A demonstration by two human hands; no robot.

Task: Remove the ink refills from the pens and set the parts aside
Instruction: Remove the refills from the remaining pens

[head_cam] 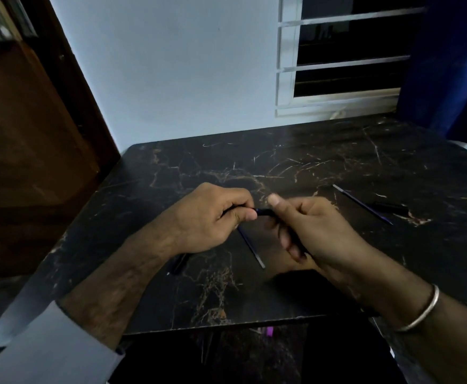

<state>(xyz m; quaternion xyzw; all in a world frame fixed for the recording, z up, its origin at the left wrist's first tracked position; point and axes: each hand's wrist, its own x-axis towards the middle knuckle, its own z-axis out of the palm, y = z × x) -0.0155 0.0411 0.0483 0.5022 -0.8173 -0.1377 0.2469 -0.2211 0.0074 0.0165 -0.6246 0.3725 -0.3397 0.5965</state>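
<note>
Both hands hold one dark pen (262, 211) above the middle of the black marble table (296, 162). My left hand (210, 217) pinches its left end. My right hand (315, 231) wraps its barrel, thumb on top; most of the pen is hidden in the fingers. Below the hands a thin ink refill (251, 248) lies on the table with its pale tip toward me. A second refill (362, 204) lies at the right, next to a dark pen part (390, 207). Another dark pen part (179, 264) lies under my left wrist.
A wooden door (27, 134) stands at the left beside the table. A pale wall and a barred window (337, 56) are behind it, with a blue curtain (454, 65) at the right. The table's front edge (226, 327) is close to my body.
</note>
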